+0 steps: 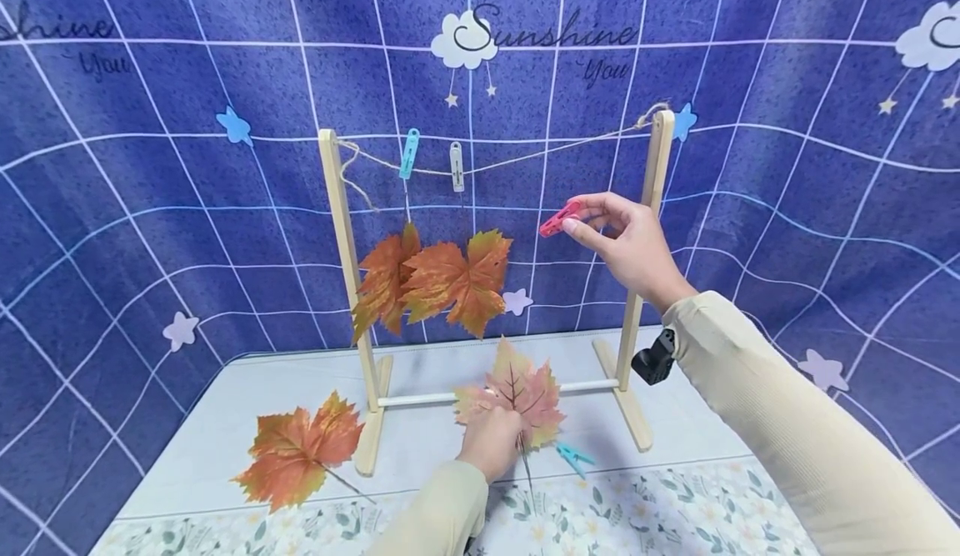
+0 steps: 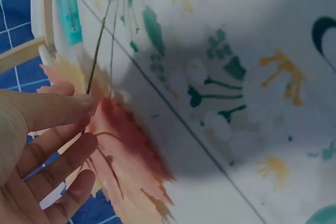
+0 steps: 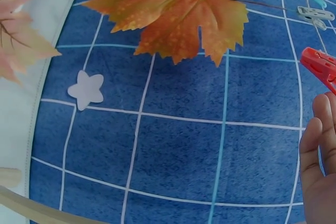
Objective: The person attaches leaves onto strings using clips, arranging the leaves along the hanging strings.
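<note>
My right hand (image 1: 630, 243) pinches a red clothespin (image 1: 558, 218) in the air, below the twine (image 1: 547, 151) and apart from it. Low over the table, my left hand (image 1: 491, 442) pinches the thin stem (image 2: 97, 59) of a pale pink and yellow artificial maple leaf (image 1: 517, 385). From the twine hang two orange leaves, the front one (image 1: 461, 281) under a grey clothespin (image 1: 457, 167), the other (image 1: 384, 277) under a teal clothespin (image 1: 408, 154). Another orange leaf (image 1: 300, 452) lies at the table's left. Beside the pink leaf lies a second teal clothespin (image 1: 574, 458).
A wooden stand carries the twine between its left post (image 1: 345, 247) and right post (image 1: 658, 164). A white crossbar (image 1: 420, 399) joins the feet low down. Behind hangs a blue gridded curtain (image 1: 225, 181). Flowered cloth (image 1: 675, 506) covers the table's near part.
</note>
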A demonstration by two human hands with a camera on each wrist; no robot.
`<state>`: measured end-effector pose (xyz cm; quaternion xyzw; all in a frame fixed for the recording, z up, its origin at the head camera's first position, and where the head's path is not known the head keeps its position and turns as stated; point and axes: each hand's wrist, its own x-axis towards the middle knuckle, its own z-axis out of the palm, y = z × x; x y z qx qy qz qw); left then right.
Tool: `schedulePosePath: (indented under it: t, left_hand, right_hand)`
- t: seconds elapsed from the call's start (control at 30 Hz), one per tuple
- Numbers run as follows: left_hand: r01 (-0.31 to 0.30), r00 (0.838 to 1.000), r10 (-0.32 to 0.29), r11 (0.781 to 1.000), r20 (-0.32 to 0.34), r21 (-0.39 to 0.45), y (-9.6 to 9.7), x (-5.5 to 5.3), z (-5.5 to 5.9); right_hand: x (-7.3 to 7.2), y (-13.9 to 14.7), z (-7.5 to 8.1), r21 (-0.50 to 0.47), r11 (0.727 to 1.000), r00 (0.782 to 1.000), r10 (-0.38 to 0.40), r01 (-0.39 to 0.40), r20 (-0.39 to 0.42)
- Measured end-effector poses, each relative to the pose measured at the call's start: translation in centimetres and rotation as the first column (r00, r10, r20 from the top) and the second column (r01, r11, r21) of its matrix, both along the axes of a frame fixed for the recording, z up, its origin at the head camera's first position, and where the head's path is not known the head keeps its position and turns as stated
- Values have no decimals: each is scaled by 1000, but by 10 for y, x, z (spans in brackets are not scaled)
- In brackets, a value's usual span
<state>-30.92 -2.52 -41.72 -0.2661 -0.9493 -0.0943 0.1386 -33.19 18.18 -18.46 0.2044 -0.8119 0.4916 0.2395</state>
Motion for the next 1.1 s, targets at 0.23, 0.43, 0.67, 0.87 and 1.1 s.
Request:
schedulePosePath:
  t: [0.23,0.43,0.67,0.87,1.1]
  left_hand:
    - [39,999,-40,998,-32,-39,-3,3,-8]
    - [62,994,-71,993,-89,-98,-2,5,-14]
    - [123,974,-152,978,-170,-171,-4,0,-9]
    - [179,942,-197,980,-271,-90,-7,-8,14]
    - [186,957,-156,977,-245,105,-9,-18,43]
  right_hand:
    - [-3,-1,-7,2,1000,1000,-1,1,1]
    - [-5,-1,-11,12,1000,1000,-4,4,22]
    - [-8,-2,-10,28,1000,999,-8,7,34]
    - [-7,-2,-3,28,1000,999,0,-2,40]
    - [-6,-1,2,38,999,999,2,-3,33]
